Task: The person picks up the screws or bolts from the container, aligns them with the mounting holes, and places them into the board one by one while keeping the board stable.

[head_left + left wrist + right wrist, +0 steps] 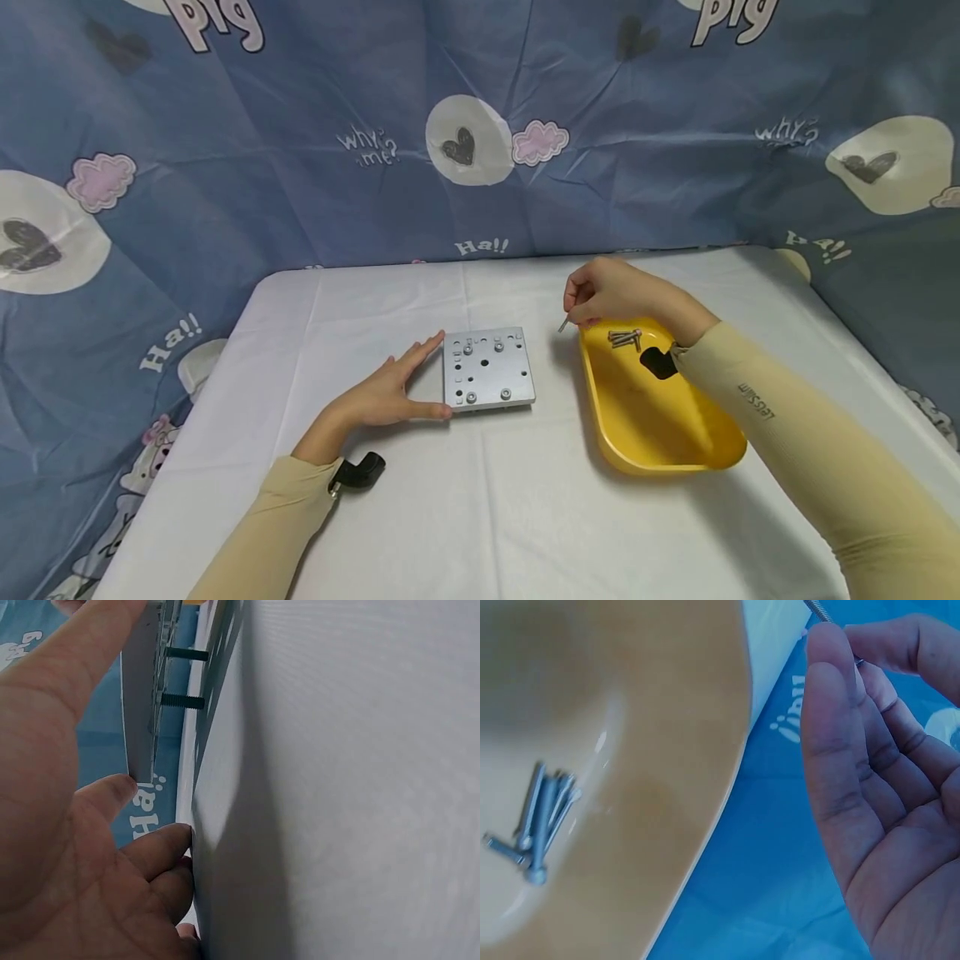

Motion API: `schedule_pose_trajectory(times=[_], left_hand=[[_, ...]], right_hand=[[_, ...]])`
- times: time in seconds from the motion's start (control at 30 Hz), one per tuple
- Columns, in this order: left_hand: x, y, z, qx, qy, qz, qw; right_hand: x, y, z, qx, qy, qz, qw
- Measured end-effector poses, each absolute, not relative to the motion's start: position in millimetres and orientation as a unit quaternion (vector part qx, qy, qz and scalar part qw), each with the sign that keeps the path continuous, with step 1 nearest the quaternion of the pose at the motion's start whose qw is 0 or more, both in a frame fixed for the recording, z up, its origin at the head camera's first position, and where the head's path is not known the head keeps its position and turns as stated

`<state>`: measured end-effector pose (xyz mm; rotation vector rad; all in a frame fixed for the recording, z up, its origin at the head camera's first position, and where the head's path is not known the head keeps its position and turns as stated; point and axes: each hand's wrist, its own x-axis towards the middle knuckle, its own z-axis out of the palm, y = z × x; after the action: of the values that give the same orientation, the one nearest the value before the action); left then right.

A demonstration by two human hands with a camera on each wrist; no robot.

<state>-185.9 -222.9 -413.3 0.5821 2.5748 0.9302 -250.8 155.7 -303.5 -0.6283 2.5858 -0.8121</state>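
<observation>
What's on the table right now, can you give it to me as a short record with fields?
surface: table under a white cloth
left hand: flat, fingers straight, touching the metal plate's left edge
metal plate: square, drilled, several screws fitted
right hand: pinches one screw between tray and plate
yellow tray: right of the plate, holds a small pile of loose screws
backdrop: blue cartoon-print fabric

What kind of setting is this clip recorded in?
Probably a makeshift tabletop recording station, not a workshop: a table under a white cloth, a cartoon-print blue sheet hung behind it, and on the table only a drilled metal plate and a yellow tray of screws.
</observation>
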Motion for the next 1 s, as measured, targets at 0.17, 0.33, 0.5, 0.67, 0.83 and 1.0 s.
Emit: schedule_pose_trajectory(times=[0.17, 0.33, 0.5, 0.67, 0.83, 1.0], left_hand=[[-184, -223, -415, 0.205, 0.904, 0.332, 0.174], [-182, -223, -416, 0.207, 0.906, 0.326, 0.173], [-183, -222, -416, 0.211, 0.908, 0.323, 0.165], [-183, -223, -414, 0.209, 0.908, 0.323, 0.167], [-184, -223, -413, 0.21, 0.907, 0.326, 0.165], [-185, -223, -413, 0.211, 0.907, 0.325, 0.165]], right_hand=[[-258, 140, -306, -0.221, 0.914, -0.282, 0.189], [-265, 127, -311, -0.224, 0.908, -0.286, 0.209], [-271, 117, -313, -0.219, 0.907, -0.286, 0.217], [-274, 107, -314, -0.228, 0.901, -0.295, 0.223], [-279, 98, -315, -0.232, 0.899, -0.295, 0.228], [-283, 92, -316, -0.231, 0.897, -0.295, 0.235]])
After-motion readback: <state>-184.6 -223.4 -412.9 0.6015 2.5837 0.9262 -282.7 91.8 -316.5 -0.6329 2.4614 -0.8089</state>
